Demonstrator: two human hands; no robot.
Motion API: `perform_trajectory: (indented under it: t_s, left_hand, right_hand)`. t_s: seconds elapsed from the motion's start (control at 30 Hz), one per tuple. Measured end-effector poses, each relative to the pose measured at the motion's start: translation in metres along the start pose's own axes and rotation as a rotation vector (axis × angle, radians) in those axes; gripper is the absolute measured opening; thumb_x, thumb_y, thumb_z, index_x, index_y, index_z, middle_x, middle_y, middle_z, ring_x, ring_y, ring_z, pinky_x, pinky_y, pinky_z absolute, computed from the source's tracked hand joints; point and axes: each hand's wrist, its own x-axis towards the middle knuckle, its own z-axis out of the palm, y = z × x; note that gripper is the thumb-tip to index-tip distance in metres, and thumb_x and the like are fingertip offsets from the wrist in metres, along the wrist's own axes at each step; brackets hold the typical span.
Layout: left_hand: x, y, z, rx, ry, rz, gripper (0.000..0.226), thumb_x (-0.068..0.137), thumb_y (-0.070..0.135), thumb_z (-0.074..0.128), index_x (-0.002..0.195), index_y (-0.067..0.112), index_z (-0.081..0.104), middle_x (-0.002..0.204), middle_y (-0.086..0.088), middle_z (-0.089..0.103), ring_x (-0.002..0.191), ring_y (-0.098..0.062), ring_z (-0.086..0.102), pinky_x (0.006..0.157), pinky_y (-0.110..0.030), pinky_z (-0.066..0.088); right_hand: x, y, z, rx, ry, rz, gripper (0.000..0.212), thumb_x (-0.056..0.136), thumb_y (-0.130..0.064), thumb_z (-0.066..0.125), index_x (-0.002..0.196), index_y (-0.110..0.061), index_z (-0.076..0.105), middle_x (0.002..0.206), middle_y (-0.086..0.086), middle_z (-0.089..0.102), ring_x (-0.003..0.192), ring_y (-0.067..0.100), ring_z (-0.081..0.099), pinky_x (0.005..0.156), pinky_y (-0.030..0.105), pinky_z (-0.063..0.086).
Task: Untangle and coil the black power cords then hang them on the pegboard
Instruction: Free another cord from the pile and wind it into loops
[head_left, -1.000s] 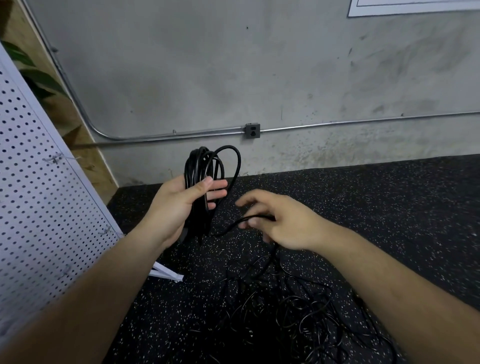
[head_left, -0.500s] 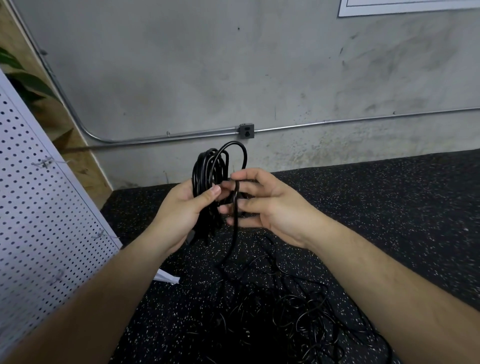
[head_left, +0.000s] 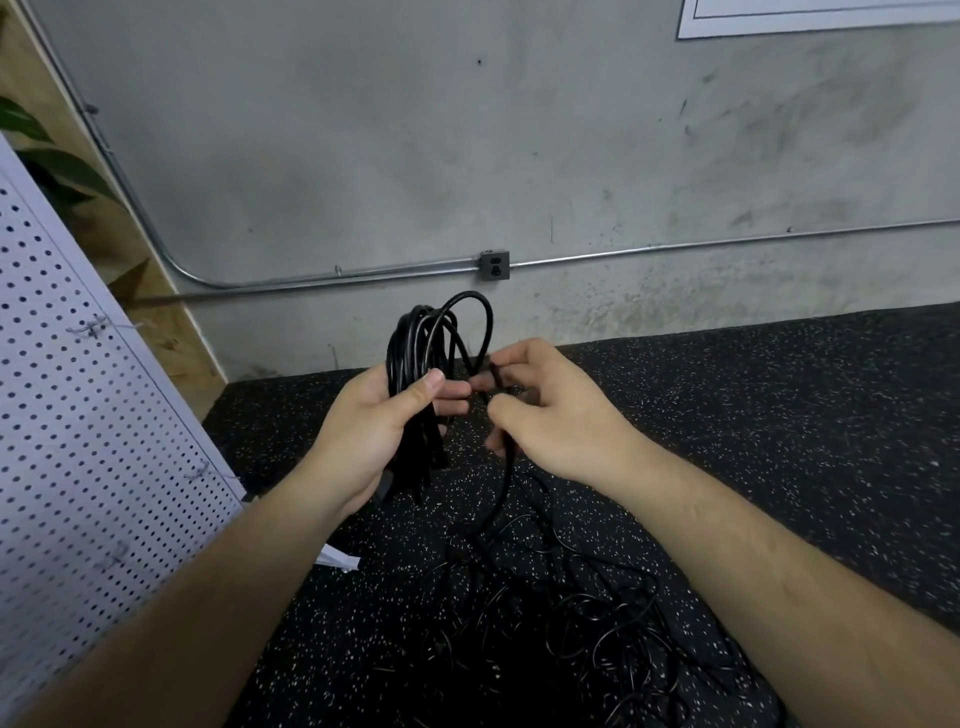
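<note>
You are looking down at a black rubber floor flecked with white (head_left: 753, 441), which meets a stained grey concrete wall (head_left: 415, 156) ahead of you. A silver metal conduit (head_left: 701, 244) runs along the wall low down, passes through a small grey outlet box (head_left: 494, 265) and curves upward at the left. At your left a white perforated pegboard (head_left: 78, 426) leans at a slant, with thin wire hooks (head_left: 92, 327) in it; green leaves (head_left: 52, 166) and a plywood panel (head_left: 171, 338) show behind it.

Your left hand (head_left: 374, 431) is wrapped round a coil of black power cord (head_left: 408, 340), thumb across the front. The coil is held above the floor in front of you, just right of the pegboard. Its long axis stands nearly upright: the rounded loop tops point up towards the wall, and the lower ends hang below your palm.

Your right hand (head_left: 556, 415), just beside the left, pinches a loose black strand (head_left: 508, 478) between thumb and fingers. One wide loop arches from the coil's top over to that pinch. Below it the strand drops to the floor into a tangle of thin black cords (head_left: 597, 623) lying between your forearms.
</note>
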Motion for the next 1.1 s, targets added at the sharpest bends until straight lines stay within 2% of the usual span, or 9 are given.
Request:
perform_trajectory:
  t_s: [0.1,0.23,0.33,0.43,0.5,0.6,0.73,0.9,1.1]
  left_hand:
    - [0.002,0.002,-0.004,-0.034,0.064,0.009,0.019,0.100,0.020,0.060,0.114,0.008,0.066,0.105,-0.010,0.077,0.097,-0.025,0.075,0.083,-0.039,0.054]
    - [0.004,0.007,-0.011,-0.097,0.124,0.005,0.018,0.100,0.021,0.060,0.115,0.012,0.064,0.106,-0.009,0.077,0.096,-0.023,0.074,0.080,-0.036,0.053]
    - [0.005,0.009,-0.012,-0.092,0.123,-0.009,0.017,0.099,0.020,0.061,0.115,0.013,0.064,0.106,-0.009,0.078,0.093,-0.022,0.075,0.080,-0.036,0.052]
    - [0.003,0.009,-0.011,-0.060,0.079,-0.024,0.019,0.099,0.020,0.060,0.116,0.011,0.064,0.107,-0.009,0.078,0.094,-0.023,0.075,0.083,-0.039,0.053]
    - [0.001,0.009,-0.010,-0.038,0.040,-0.031,0.020,0.100,0.020,0.059,0.117,0.010,0.063,0.108,-0.009,0.077,0.098,-0.025,0.075,0.086,-0.041,0.054]
    - [-0.001,0.009,-0.006,-0.009,-0.010,-0.031,0.023,0.101,0.019,0.057,0.121,0.008,0.061,0.110,-0.010,0.077,0.103,-0.026,0.074,0.088,-0.043,0.054]
    - [-0.001,0.009,-0.006,0.001,-0.023,-0.034,0.022,0.101,0.018,0.056,0.119,0.007,0.062,0.108,-0.011,0.077,0.099,-0.024,0.075,0.084,-0.040,0.055]
    - [-0.001,0.008,-0.005,-0.030,-0.049,-0.059,0.019,0.100,0.017,0.057,0.114,0.006,0.063,0.107,-0.013,0.077,0.090,-0.022,0.075,0.077,-0.034,0.054]
    - [-0.003,0.010,-0.004,-0.038,-0.091,-0.063,0.027,0.103,0.016,0.053,0.127,0.006,0.059,0.116,-0.010,0.075,0.109,-0.025,0.072,0.089,-0.041,0.053]
  right_hand:
    - [0.001,0.006,-0.009,-0.378,0.118,-0.139,0.029,0.100,-0.016,0.047,0.127,-0.018,0.057,0.109,-0.004,0.071,0.068,0.007,0.064,0.070,0.028,0.055]
    - [0.003,0.017,-0.029,-0.614,0.097,-0.148,0.038,0.099,0.003,0.041,0.121,-0.019,0.064,0.113,-0.002,0.057,0.094,0.007,0.057,0.082,0.018,0.047]
    - [0.005,0.021,-0.041,-0.548,0.020,-0.104,0.040,0.100,0.004,0.042,0.103,-0.026,0.068,0.108,0.000,0.052,0.090,0.013,0.055,0.064,0.013,0.044]
    - [0.008,0.020,-0.048,-0.492,-0.068,-0.085,0.040,0.106,-0.005,0.042,0.095,-0.034,0.067,0.109,0.003,0.053,0.088,0.010,0.054,0.065,0.010,0.043]
    - [0.008,0.019,-0.048,-0.447,-0.093,-0.058,0.039,0.107,-0.009,0.041,0.092,-0.035,0.067,0.105,0.002,0.054,0.078,0.012,0.055,0.068,0.028,0.055]
    - [0.007,0.016,-0.046,-0.371,-0.123,-0.014,0.041,0.108,-0.011,0.039,0.090,-0.033,0.067,0.093,-0.003,0.057,0.068,0.017,0.050,0.071,0.053,0.056]
    - [0.007,0.017,-0.045,-0.312,-0.114,-0.047,0.042,0.108,-0.009,0.039,0.087,-0.032,0.067,0.076,-0.019,0.057,0.062,0.014,0.046,0.061,0.038,0.045]
    - [0.009,0.017,-0.046,-0.204,-0.067,-0.055,0.035,0.107,-0.008,0.042,0.095,-0.025,0.070,0.086,-0.004,0.063,0.050,0.007,0.040,0.047,0.022,0.034]
    - [0.010,0.011,-0.045,-0.129,0.094,0.034,0.018,0.101,-0.009,0.049,0.106,-0.021,0.061,0.079,-0.001,0.072,0.044,0.008,0.045,0.045,0.026,0.039]
